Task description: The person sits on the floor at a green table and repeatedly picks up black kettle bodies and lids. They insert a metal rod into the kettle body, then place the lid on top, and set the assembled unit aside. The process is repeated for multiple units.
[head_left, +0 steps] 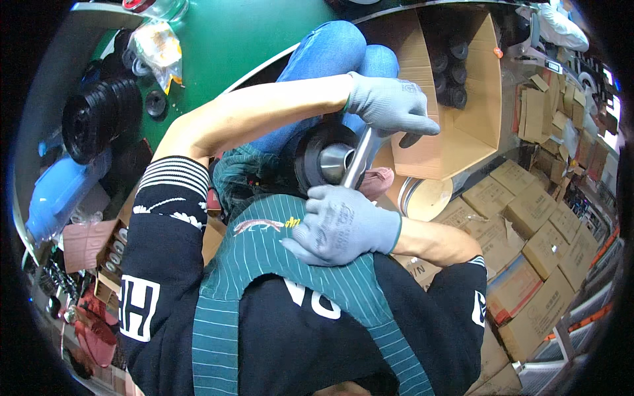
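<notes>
At your far left a stack of black rubber wheels (100,117) lies on the green table (224,39), with a clear plastic bag (157,45) of parts beyond it and a blue plastic piece (63,191) below. Moving in, your striped teal apron (264,264) fills the lower middle. Above it, in your lap, sits a black wheel with a metal hub (323,158), and a silver metal bar (360,158) runs through its centre. Your right hand (340,224), in a grey glove, is curled around the bar's lower end, just below the wheel. Your left hand (389,105), also gloved, is closed over the bar's upper end. Just beyond, an open cardboard box (462,125) holds more black wheels (452,72), and to the right sealed cartons (535,244) cover the floor.
</notes>
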